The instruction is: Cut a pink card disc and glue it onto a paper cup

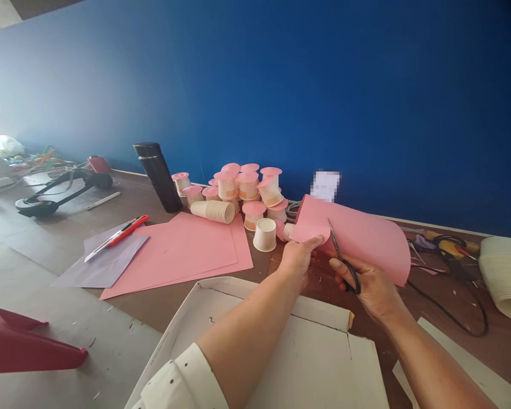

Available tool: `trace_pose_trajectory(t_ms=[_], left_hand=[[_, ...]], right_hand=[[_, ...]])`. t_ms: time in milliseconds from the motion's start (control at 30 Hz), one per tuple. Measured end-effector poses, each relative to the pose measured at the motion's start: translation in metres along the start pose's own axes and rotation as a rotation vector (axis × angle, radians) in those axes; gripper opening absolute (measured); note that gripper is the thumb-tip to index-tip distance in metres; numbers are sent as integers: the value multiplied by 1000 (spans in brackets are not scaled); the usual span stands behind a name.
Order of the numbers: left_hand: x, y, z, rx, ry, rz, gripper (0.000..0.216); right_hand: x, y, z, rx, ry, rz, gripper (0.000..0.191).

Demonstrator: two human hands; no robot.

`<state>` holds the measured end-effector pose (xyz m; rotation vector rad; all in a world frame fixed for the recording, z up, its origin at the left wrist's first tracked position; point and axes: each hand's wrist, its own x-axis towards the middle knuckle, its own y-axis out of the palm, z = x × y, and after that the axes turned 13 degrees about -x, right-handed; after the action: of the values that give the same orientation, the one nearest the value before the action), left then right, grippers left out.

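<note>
Two grips show: our left fingers (pixel 315 243) pinch pink paper (pixel 360 236); at their four o'clock, our right fingers (pixel 338 265) seemingly encircle scissors (pixel 337 246).

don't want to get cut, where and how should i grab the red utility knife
Probably by the red handle, from above and the right: the utility knife lies slantwise over the purple paper, handle end rightward, silvery blade end pointing to the picture's lower left.

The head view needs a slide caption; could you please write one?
Left hand holding curled pink paper, right hand holding black-handled scissors, near a cluster of pink-topped cups.
</note>
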<state>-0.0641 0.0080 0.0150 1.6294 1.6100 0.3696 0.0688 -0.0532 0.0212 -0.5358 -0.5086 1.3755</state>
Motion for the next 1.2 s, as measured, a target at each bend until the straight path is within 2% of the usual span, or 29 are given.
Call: trace_pose_trajectory(t_ms=[167, 300, 533, 867, 1100, 1200], left_hand=[[1, 0, -1, -17, 1, 2, 26], [-2, 2, -2, -119, -30, 38, 27], [-3, 6, -1, -257, 10, -27, 32], [-6, 4, -3, -81, 75, -85, 28], [-7, 4, -3, -35, 63, -73, 33], [-9, 4, -3, -3, 35, -62, 34]], right_hand=[[1, 0, -3, 2, -8, 12, 56], [0, 4, -3, 15, -29, 3, 50], [1, 12, -6, 76, -39, 70, 66], [-2, 10, -1, 95, -28, 123, 71], [-2, 8, 3, 118, -34, 112, 53], [-1, 6, 2, 96, -37, 102, 51]])
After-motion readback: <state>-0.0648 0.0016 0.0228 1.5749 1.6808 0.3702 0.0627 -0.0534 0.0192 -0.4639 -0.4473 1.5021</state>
